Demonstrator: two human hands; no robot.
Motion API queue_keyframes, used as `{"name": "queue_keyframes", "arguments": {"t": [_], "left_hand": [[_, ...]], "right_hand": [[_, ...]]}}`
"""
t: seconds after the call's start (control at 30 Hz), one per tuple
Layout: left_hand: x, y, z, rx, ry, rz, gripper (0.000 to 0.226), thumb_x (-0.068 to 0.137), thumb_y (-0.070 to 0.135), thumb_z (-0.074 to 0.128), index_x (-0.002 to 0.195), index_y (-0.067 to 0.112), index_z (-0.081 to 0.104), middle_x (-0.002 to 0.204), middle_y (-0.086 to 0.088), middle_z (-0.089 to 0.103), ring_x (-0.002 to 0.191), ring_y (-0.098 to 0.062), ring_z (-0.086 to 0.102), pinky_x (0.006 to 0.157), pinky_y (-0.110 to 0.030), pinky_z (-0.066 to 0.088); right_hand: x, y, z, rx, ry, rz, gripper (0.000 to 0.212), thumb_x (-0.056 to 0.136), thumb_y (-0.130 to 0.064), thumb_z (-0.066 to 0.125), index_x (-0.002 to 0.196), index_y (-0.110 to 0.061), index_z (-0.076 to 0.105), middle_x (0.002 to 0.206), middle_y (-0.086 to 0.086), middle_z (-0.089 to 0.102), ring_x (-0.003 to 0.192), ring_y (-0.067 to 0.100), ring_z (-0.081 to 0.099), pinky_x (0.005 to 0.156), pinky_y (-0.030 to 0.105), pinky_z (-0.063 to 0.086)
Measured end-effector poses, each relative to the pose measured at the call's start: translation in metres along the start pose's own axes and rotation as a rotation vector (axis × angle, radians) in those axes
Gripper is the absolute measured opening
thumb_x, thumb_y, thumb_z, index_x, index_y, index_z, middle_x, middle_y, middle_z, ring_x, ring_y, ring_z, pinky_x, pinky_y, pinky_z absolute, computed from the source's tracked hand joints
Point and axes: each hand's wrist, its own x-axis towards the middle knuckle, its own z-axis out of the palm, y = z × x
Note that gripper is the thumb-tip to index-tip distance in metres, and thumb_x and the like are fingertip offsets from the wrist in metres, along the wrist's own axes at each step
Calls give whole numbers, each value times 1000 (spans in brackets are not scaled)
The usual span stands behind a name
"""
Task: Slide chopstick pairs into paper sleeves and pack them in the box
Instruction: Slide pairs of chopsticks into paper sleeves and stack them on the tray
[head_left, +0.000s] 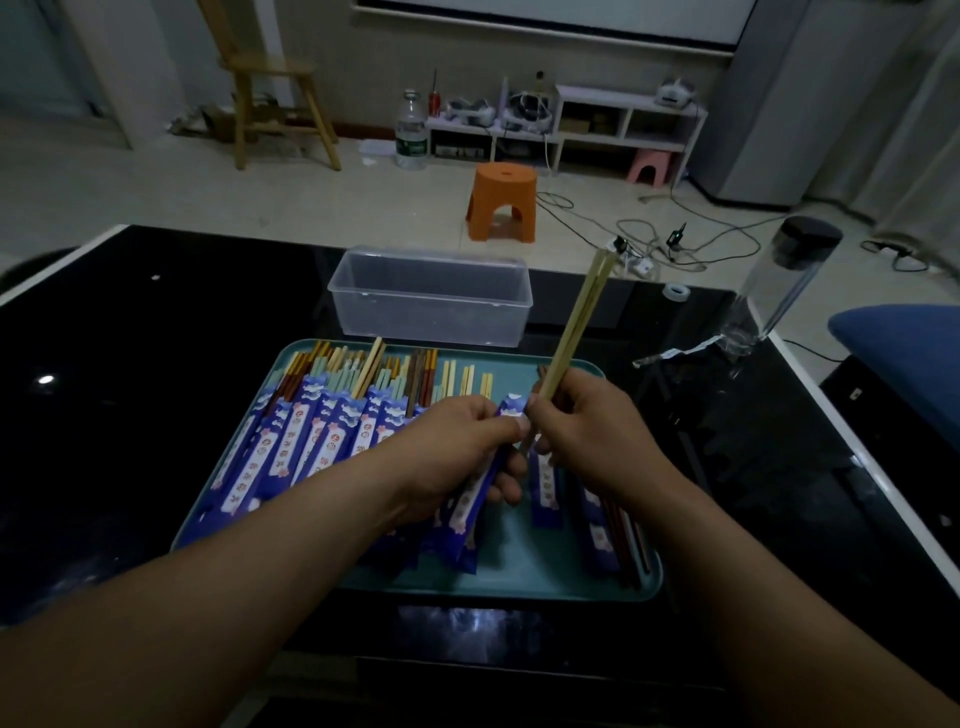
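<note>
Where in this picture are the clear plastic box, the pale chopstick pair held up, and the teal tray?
clear plastic box (431, 312), head view, front wall.
pale chopstick pair (576, 322), head view, middle of the shafts.
teal tray (519, 584), head view, bare near rim.

Bare forearms (249, 566) lead to a bare left hand (457, 441) and right hand (587, 431).

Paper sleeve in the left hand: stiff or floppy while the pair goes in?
Likely floppy: the paper sleeve is thin and flat, and hangs below the left hand gripping it near the mouth. Probably very light, so it may shift unless held. The chopstick pair in the right hand looks rigid and should stiffen it.
</note>
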Motion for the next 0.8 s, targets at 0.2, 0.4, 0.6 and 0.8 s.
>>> {"name": "queue_keyframes", "arguments": {"t": [0.2,0.4,0.6,0.8], "left_hand": [[2,3,3,5,27,25,26,110,25,47,117,1,55,85,-18,75,74,-31,73,58,-30,57],[-2,3,5,5,68,92,29,105,16,59,123,-4,50,95,-19,76,72,-31,72,56,-32,55],[-11,4,1,205,23,175,13,106,16,57,112,5,52,82,-13,71,64,-28,68,64,-42,56],[-12,2,2,304,-30,176,17,107,19,54,115,4,54,74,-12,59,63,-23,60,62,-34,53]], "right_hand": [[2,0,2,50,19,44,15,101,-33,64,91,-23,68,77,-1,70,66,11,71,55,27,55],[3,3,-3,155,-44,129,15,103,-29,63,96,-17,68,81,5,73,66,15,72,57,30,55],[8,-11,-34,570,134,190,20,106,-25,58,99,-7,66,77,7,70,67,20,69,56,28,55],[6,-18,-40,806,102,215,19,105,-28,56,98,-13,66,73,-3,68,69,14,66,58,25,51]]}}
